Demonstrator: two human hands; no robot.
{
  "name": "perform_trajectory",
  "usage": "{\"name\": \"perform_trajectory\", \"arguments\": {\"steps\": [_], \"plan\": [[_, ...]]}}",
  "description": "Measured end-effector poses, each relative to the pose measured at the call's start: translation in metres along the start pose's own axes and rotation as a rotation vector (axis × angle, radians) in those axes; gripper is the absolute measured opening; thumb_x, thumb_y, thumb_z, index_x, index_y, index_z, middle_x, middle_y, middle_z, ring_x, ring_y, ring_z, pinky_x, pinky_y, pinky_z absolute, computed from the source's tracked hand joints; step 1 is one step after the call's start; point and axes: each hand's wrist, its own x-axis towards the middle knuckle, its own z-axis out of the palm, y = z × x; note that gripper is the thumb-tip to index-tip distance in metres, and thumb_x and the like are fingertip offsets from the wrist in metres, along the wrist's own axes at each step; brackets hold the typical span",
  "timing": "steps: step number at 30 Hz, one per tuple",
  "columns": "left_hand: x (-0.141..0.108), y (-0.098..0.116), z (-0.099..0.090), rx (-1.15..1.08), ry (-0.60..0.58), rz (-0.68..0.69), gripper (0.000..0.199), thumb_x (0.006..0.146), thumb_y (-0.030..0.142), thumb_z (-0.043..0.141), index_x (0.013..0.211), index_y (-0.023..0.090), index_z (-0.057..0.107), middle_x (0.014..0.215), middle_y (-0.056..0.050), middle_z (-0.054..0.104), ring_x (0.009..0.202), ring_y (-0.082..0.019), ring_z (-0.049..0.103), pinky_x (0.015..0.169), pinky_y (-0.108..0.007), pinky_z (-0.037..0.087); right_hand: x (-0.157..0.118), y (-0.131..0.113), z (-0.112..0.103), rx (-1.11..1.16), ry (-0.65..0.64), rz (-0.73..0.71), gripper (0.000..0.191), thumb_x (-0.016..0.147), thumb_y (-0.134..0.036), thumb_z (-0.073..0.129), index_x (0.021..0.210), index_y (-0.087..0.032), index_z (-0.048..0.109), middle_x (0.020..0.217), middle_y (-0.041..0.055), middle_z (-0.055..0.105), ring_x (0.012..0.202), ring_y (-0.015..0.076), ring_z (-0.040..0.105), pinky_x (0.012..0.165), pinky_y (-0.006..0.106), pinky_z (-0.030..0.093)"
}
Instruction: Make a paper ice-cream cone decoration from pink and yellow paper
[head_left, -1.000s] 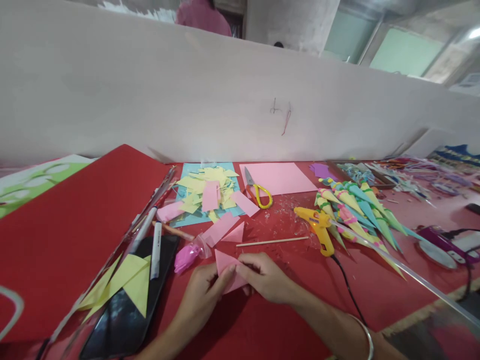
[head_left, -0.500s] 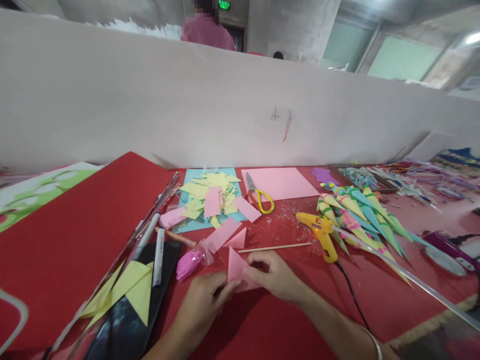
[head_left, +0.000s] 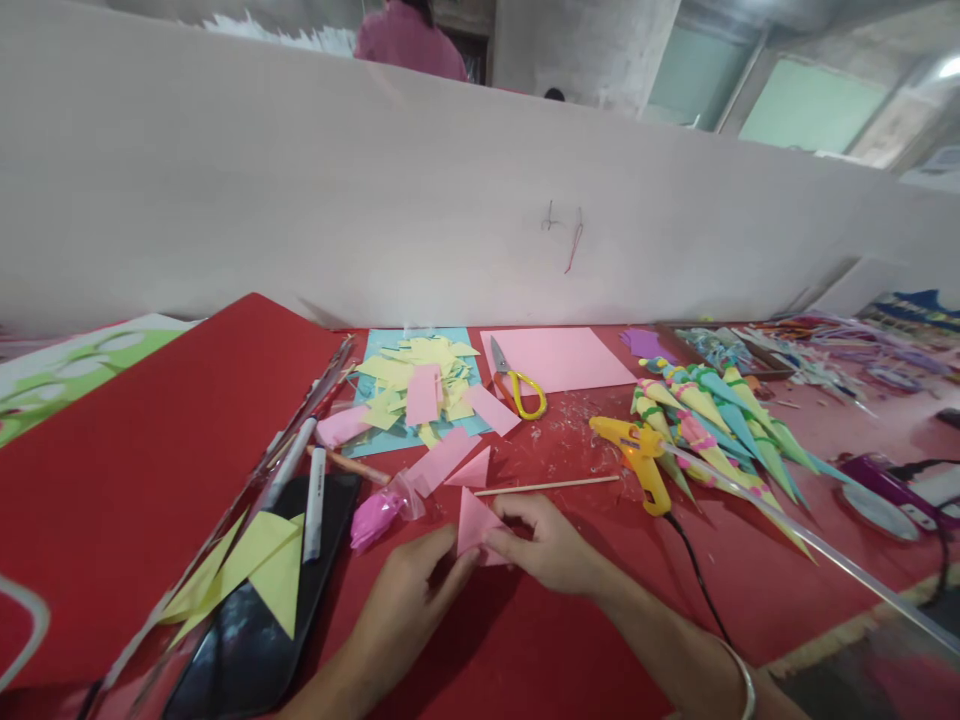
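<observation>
A small piece of pink paper (head_left: 472, 520) with a pointed top is held between both hands, low over the red table. My left hand (head_left: 420, 590) pinches its lower left edge between thumb and fingers. On the right side, my right hand (head_left: 544, 545) is closed on the same paper, thumb and fingertips at its edge. Just beyond lie a thin wooden stick (head_left: 555, 486), a pink paper triangle (head_left: 471, 468) and a crumpled bright pink bundle in clear plastic (head_left: 377, 517).
Yellow scraps (head_left: 405, 375) lie on blue paper. Scissors (head_left: 517, 385) touch a pink sheet (head_left: 562, 358). A yellow glue gun (head_left: 637, 455) with a long clear stick lies beside decorated paper cones (head_left: 720, 420). Left are a marker (head_left: 315, 505) and yellow triangles (head_left: 281, 570) on a black tablet-like slab (head_left: 247, 640).
The pink paper looks narrower, its right part folded in under my right fingers. Both hands stay nearly in place; the camera view has shifted slightly.
</observation>
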Motion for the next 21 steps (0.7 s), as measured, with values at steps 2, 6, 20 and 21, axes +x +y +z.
{"name": "perform_trajectory", "arguments": {"steps": [2, 6, 20, 21], "plan": [[-0.0004, 0.0011, 0.0005, -0.043, -0.006, -0.024, 0.032, 0.08, 0.035, 0.042, 0.052, 0.019, 0.046, 0.047, 0.003, 0.052, 0.043, -0.012, 0.046, 0.043, -0.02, 0.031, 0.0004, -0.0001, 0.0001, -0.004, 0.024, -0.01, 0.027, 0.078, -0.021, 0.044, 0.054, -0.019, 0.031, 0.056, -0.0057, 0.03, 0.054, 0.0087, 0.029, 0.051, 0.021, 0.024], [-0.0011, 0.0039, 0.0007, -0.178, -0.056, -0.102, 0.034, 0.082, 0.036, 0.04, 0.052, 0.02, 0.042, 0.045, 0.005, 0.046, 0.04, -0.01, 0.043, 0.041, -0.019, 0.03, 0.0011, 0.0018, 0.0005, 0.008, 0.028, 0.01, 0.03, 0.081, -0.022, 0.04, 0.053, -0.02, 0.027, 0.054, -0.0054, 0.027, 0.052, 0.009, 0.027, 0.049, 0.022, 0.022], [-0.0001, 0.0067, -0.0029, -0.357, -0.095, -0.179, 0.031, 0.075, 0.04, 0.048, 0.054, 0.02, 0.038, 0.039, 0.007, 0.043, 0.037, -0.008, 0.039, 0.04, -0.018, 0.029, -0.0016, 0.0018, 0.0011, -0.12, 0.0, -0.034, 0.031, 0.082, -0.024, 0.043, 0.054, -0.018, 0.031, 0.054, -0.0058, 0.031, 0.052, 0.0081, 0.03, 0.049, 0.021, 0.022], [-0.0009, 0.0068, -0.0019, -0.358, -0.126, -0.202, 0.031, 0.075, 0.042, 0.049, 0.055, 0.02, 0.038, 0.039, 0.007, 0.045, 0.036, -0.008, 0.04, 0.039, -0.018, 0.029, -0.0013, 0.0029, 0.001, -0.126, -0.006, -0.041, 0.032, 0.081, -0.026, 0.046, 0.053, -0.018, 0.031, 0.054, -0.0058, 0.031, 0.053, 0.008, 0.03, 0.049, 0.021, 0.022]]}}
